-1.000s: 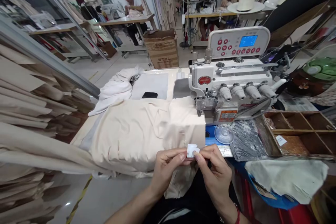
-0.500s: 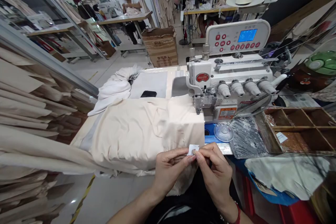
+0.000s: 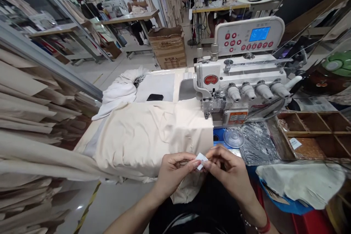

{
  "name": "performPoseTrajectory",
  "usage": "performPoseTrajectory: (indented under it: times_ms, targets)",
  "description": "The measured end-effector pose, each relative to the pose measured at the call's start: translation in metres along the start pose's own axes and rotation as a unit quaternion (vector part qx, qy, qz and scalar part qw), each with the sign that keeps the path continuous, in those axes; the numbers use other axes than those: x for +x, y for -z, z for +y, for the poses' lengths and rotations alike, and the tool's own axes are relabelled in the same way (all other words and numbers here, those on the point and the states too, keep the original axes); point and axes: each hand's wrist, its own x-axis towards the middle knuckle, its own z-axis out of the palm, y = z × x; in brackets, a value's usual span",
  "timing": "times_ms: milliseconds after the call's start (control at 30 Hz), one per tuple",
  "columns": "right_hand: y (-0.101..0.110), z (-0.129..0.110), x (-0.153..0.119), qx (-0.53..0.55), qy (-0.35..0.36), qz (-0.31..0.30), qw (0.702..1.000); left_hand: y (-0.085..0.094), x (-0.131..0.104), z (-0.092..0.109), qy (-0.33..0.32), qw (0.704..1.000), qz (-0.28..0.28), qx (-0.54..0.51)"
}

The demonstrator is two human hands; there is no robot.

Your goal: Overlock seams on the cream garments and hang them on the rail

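A small white label [image 3: 202,161] is pinched between the fingertips of my left hand [image 3: 175,173] and my right hand [image 3: 229,170], above my lap. It is tilted, with a corner pointing up. Cream fabric [image 3: 137,131] lies wrinkled over the table beyond my hands, its right part reaching the presser area of the white sewing machine [image 3: 211,69]. Part of that fabric hangs down behind my fingers. To the right of the fabric, a clear round dish [image 3: 234,138] sits below the machine head.
A black phone [image 3: 155,97] and white cloth [image 3: 119,93] lie on the table. On the right are a wooden compartment tray [image 3: 315,133] and a pale cloth [image 3: 301,182]. Behind stands a cardboard box [image 3: 168,47]. Two people sit at machines farther back. Fabric hangs at the left.
The label has turned from nearly square-on to a diagonal tilt between my fingers. My right hand has shifted slightly right. The person at the back right has raised an arm.
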Motion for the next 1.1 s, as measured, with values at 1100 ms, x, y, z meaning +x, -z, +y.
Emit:
performPoseTrajectory:
  times_ms: [1100]
  targets:
    - [0.016,0.027,0.057,-0.373,0.299,0.128,0.869,-0.007,0.097,0.083,-0.203,0.948,-0.035,0.245]
